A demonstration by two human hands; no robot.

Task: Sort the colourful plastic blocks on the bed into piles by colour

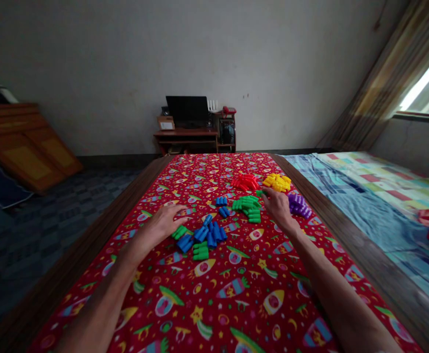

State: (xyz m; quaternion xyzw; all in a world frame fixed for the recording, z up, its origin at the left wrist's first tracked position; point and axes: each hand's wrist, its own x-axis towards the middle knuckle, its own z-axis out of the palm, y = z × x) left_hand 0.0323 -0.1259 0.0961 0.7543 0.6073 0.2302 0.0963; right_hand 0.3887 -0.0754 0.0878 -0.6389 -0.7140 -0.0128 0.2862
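My right hand point(278, 205) pinches a small green plastic block point(259, 193) between its fingertips, at the far right side of the green pile point(247, 203). My left hand point(167, 220) holds nothing, its fingers apart just above the tablecloth. Close below its fingers lie a few ridged green blocks point(179, 232). Beside them is a loose heap of blue blocks point(211, 232), with another green block group point(201, 251) at its near edge. Two small blue groups point(221, 201) sit between the blue heap and the green pile.
Red blocks point(245, 182), yellow blocks point(277, 182) and purple blocks point(299, 205) lie in separate piles. A red patterned cloth point(232, 314) covers the table. A bed point(369, 206) stands on the right, a desk with a monitor point(187, 111) beyond, and a wooden cabinet point(30, 147) at left.
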